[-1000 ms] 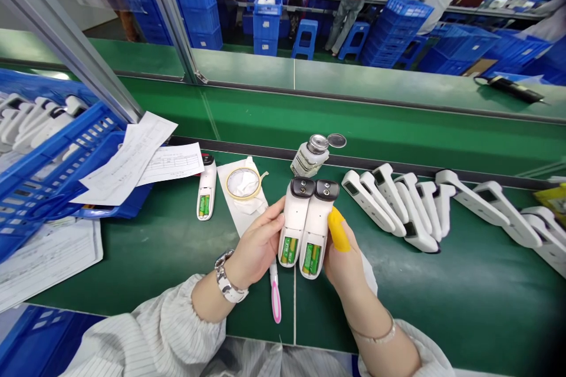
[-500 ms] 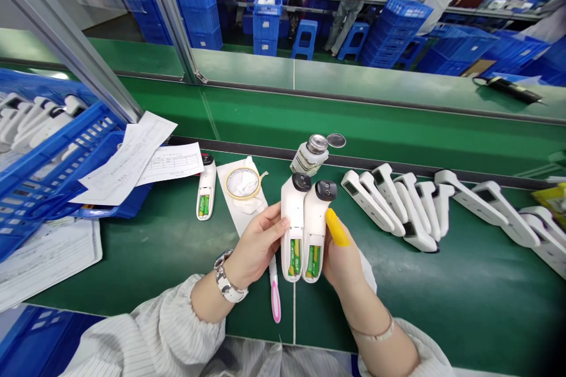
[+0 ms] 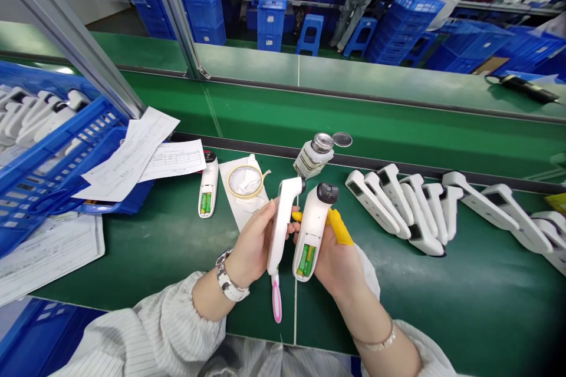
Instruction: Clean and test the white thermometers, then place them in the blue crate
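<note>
My left hand (image 3: 253, 247) is closed on a white infrared thermometer (image 3: 283, 221), which is turned edge-on so its battery bay is out of sight. In my right hand (image 3: 338, 256) is a second white infrared thermometer (image 3: 313, 221); its battery bay faces me, uncovered, with green batteries (image 3: 306, 260) inside. Yellow covers wrap fingers of the right hand. Below the left thermometer, a pink-and-white handle (image 3: 276, 300) lies on the green table. Another thermometer (image 3: 207, 188) with batteries showing lies to the left, beside a roll of tape (image 3: 244, 181) on white paper.
Several white thermometers (image 3: 411, 203) lie in a row on the right. A metal-topped bottle (image 3: 313, 156) with its lid up stands by the ledge. On the left are a blue basket (image 3: 88, 147) of thermometers and paper sheets (image 3: 132, 159). People work beyond the ledge.
The two thermometers, side by side before, are now apart. The left one has turned edge-on, hiding its batteries; the right one has tilted and shifted slightly left.
</note>
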`<action>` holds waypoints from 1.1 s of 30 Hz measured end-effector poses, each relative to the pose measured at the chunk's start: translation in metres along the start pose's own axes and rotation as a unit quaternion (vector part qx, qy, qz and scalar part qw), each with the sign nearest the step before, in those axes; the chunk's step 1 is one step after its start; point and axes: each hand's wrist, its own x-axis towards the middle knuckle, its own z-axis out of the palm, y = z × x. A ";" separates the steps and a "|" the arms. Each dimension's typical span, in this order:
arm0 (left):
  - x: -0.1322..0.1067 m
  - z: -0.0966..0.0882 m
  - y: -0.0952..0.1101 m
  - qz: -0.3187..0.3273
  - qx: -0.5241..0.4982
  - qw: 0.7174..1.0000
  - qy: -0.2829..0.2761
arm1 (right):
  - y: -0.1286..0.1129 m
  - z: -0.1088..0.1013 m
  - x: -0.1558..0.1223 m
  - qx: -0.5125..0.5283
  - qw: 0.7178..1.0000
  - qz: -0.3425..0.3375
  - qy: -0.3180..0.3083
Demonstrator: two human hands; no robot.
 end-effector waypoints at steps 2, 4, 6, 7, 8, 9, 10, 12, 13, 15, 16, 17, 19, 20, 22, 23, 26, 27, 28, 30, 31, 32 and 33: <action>0.001 0.002 0.002 -0.005 -0.030 0.999 -0.015 | -0.002 -0.001 -0.001 0.017 1.000 0.008 -0.012; 0.001 0.003 0.003 -0.006 -0.045 0.999 -0.021 | -0.003 -0.003 -0.002 0.026 1.000 -0.001 -0.016; 0.001 0.002 0.003 -0.005 -0.050 0.999 -0.019 | -0.004 -0.006 -0.003 0.023 0.999 -0.018 -0.017; 0.001 0.002 0.003 -0.003 -0.051 0.999 -0.017 | -0.005 -0.008 -0.004 0.020 0.999 -0.026 -0.017; 0.001 0.002 0.003 -0.003 -0.051 0.999 -0.017 | -0.005 -0.008 -0.004 0.015 0.999 -0.031 -0.020; 0.001 0.001 0.003 -0.003 -0.051 0.999 -0.017 | -0.005 -0.009 -0.005 0.008 0.999 -0.036 -0.025; 0.001 0.001 0.003 -0.005 -0.052 0.998 -0.019 | -0.005 -0.009 -0.005 -0.001 0.999 -0.040 -0.033; 0.001 0.000 0.003 -0.016 -0.059 0.998 -0.026 | -0.005 -0.008 -0.006 -0.023 0.997 -0.047 -0.048; 0.001 0.000 0.003 -0.022 -0.065 0.997 -0.029 | -0.005 -0.007 -0.006 -0.033 0.997 -0.049 -0.051; 0.001 -0.001 0.004 -0.031 -0.079 0.996 -0.035 | -0.005 -0.005 -0.006 -0.047 0.996 -0.052 -0.046; 0.001 -0.001 0.004 -0.035 -0.085 0.995 -0.038 | -0.004 -0.005 -0.006 -0.051 0.996 -0.052 -0.042; 0.001 -0.001 0.004 -0.042 -0.090 0.994 -0.041 | -0.004 -0.005 -0.005 -0.054 0.996 -0.052 -0.041; 0.001 -0.001 0.003 -0.059 -0.097 0.993 -0.041 | -0.004 -0.007 -0.004 -0.059 0.996 -0.046 -0.044; 0.001 -0.001 0.003 -0.064 -0.097 0.993 -0.036 | -0.003 -0.008 -0.003 -0.058 0.996 -0.042 -0.045; 0.001 -0.001 0.002 -0.060 -0.093 0.994 -0.015 | -0.003 -0.010 0.000 -0.047 0.998 -0.029 -0.045; 0.001 -0.001 0.001 -0.052 -0.090 0.995 -0.004 | -0.002 -0.012 0.003 -0.036 0.998 -0.017 -0.046; 0.002 -0.003 -0.002 -0.028 -0.094 0.995 0.007 | -0.002 -0.013 0.009 0.015 0.997 0.032 -0.062; 0.002 -0.004 -0.002 -0.022 -0.098 0.995 0.002 | -0.002 -0.013 0.011 0.035 0.996 0.043 -0.066; 0.002 -0.005 -0.003 -0.017 -0.101 0.995 -0.005 | -0.001 -0.013 0.013 0.050 0.995 0.051 -0.067; 0.003 -0.007 -0.005 -0.008 -0.103 0.994 -0.020 | -0.001 -0.013 0.016 0.062 0.994 0.059 -0.065; 0.004 -0.007 -0.005 -0.006 -0.102 0.995 -0.024 | 0.000 -0.013 0.016 0.060 0.994 0.061 -0.063; 0.004 -0.007 -0.005 -0.004 -0.099 0.995 -0.026 | 0.000 -0.014 0.017 0.055 0.995 0.063 -0.062; 0.005 -0.007 -0.005 -0.003 -0.097 0.995 -0.026 | 0.000 -0.014 0.017 0.050 0.995 0.061 -0.060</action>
